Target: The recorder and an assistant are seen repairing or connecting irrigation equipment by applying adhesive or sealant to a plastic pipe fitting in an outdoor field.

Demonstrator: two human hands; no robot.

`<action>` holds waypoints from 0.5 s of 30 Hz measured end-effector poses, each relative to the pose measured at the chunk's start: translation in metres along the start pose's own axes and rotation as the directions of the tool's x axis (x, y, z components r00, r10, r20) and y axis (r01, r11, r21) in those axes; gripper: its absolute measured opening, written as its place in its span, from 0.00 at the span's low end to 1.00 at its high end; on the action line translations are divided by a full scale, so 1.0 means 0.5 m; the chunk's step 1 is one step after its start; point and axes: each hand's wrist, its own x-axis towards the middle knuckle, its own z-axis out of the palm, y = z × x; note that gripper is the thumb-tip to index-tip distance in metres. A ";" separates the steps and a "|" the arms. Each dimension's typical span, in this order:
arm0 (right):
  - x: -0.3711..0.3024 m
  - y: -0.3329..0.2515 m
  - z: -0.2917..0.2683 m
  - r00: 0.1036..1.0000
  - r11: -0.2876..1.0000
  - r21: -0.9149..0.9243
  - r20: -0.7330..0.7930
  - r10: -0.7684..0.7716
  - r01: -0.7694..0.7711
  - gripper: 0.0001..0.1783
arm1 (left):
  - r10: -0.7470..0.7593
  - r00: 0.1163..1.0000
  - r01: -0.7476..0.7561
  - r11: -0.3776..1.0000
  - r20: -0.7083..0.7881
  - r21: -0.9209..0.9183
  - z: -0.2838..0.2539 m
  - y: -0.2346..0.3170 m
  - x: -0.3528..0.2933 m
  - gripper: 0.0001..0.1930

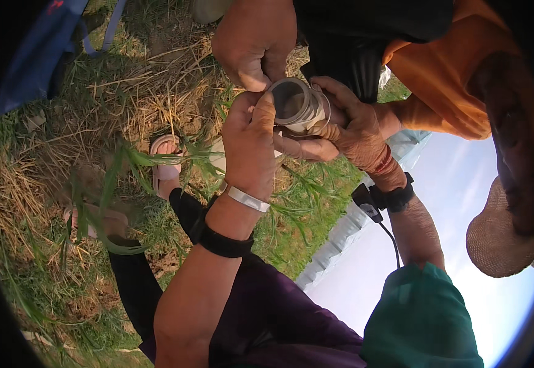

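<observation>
Between my hands is a short white tube (309, 120) with a ridged round collar and an open mouth turned up toward me. My left hand (248, 141) is closed around its left side, thumb beside the rim. On the other side, my right hand (356, 126) grips the tube's body. A thin pale wire (329, 105) loops around the tube near my right fingers. Another person's hand (256, 46) reaches down from above, fingertips pinched together close to the rim. An orange-sleeved arm (396, 118) comes in from the right, its hand mostly hidden behind my right hand.
Dry straw (150, 92) and green grass (297, 208) cover the ground. My sandalled foot (166, 161) stands at left, near tall grass blades. A blue cloth item (34, 55) is at upper left. Translucent sheeting (334, 239) runs along the grass edge. A straw hat (500, 239) shows at right.
</observation>
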 end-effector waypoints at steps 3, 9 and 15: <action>0.006 0.007 0.002 0.998 0.998 -0.038 0.012 -0.054 0.055 0.43 | 0.056 0.997 -0.059 0.996 -0.057 -0.059 0.002 -0.006 -0.007 0.13; 0.024 -0.021 0.011 0.998 0.999 -0.012 0.043 -0.038 0.039 0.45 | 0.047 0.992 -0.055 0.997 -0.120 -0.060 -0.004 0.005 -0.012 0.14; 0.017 -0.025 0.010 0.993 0.995 0.012 0.063 -0.102 0.101 0.43 | 0.134 0.986 -0.120 0.984 -0.103 0.128 -0.019 0.000 0.011 0.13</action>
